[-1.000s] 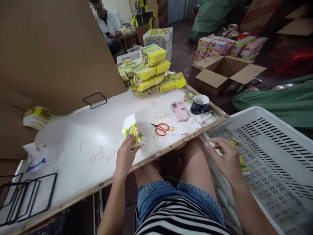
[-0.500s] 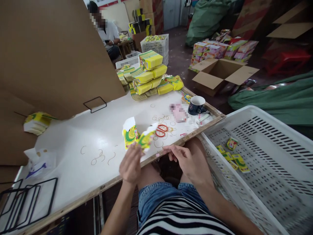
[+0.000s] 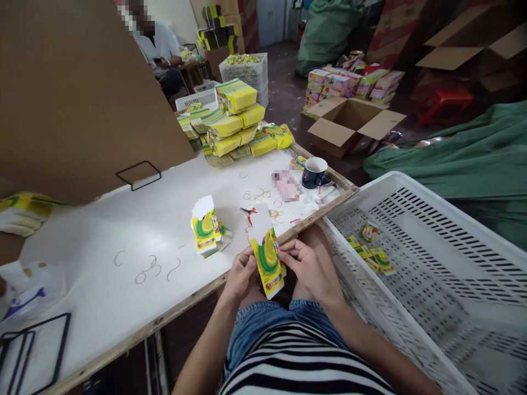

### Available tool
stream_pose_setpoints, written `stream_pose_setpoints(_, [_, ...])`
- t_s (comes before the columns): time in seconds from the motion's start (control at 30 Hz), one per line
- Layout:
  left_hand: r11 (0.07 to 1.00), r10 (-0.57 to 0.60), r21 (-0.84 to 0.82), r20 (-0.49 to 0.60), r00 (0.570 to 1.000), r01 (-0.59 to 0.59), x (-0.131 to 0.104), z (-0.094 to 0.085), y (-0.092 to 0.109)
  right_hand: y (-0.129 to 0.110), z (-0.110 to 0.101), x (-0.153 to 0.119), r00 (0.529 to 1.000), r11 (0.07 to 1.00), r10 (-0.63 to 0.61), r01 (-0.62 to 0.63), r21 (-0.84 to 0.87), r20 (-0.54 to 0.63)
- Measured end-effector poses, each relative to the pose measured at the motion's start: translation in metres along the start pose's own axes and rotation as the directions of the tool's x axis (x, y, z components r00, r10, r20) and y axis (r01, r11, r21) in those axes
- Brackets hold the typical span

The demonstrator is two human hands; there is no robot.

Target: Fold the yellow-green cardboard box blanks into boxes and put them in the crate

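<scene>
The left hand (image 3: 241, 274) has its thumb and fingers closed on the left edge of 1 yellow carton (image 3: 268, 258), and the right hand (image 3: 307, 266) pinches the same carton at its right edge. The carton is above the lap at the table's near edge, printed side facing up, its white flap pointing away from the body. Beyond that flap, which partly hides them, the red scissors (image 3: 249, 213) lie on the white table (image 3: 94, 236). To the left of the carton, a small pile (image 3: 206, 233) of similar cartons sits on the table, well inside its edge. Rubber bands (image 3: 257, 195) are scattered past the scissors, near a dark mug (image 3: 313, 173). To the right, a white basket (image 3: 432, 312) holds a few small yellow packs (image 3: 382, 260). At the table's far end rise stacked yellow bundles (image 3: 236, 99); beyond them, 1 person (image 3: 160, 52) sits.
</scene>
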State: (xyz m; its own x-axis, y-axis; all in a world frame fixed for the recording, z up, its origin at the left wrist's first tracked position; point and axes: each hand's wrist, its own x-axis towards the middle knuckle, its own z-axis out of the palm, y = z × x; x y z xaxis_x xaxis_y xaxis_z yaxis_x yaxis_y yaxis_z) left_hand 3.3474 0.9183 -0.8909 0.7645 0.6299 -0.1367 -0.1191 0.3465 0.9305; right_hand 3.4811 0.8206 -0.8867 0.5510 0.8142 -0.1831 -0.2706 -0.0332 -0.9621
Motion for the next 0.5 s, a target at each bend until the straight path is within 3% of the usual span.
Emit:
stream_pose_setpoints(0.07, [0.997, -0.069, -0.038, 0.066, 0.995, 0.071, 0.001, 0.000, -0.002, 0.000, 0.001, 0.000, 1.000, 1.000, -0.008, 0.008, 0.005, 0.010])
stream_pose_setpoints(0.17, [0.998, -0.056, -0.024, 0.063, 0.996, 0.057, 0.001, 0.000, -0.007, -0.001, 0.000, 0.000, 1.000, 1.000, -0.012, 0.012, 0.006, 0.011])
stream_pose_setpoints(0.5, [0.992, 0.017, 0.129, -0.176, 0.984, 0.006, 0.006, 0.009, -0.015, -0.003, 0.000, -0.005, 0.998, 0.998, 0.059, -0.059, -0.006, 0.024])
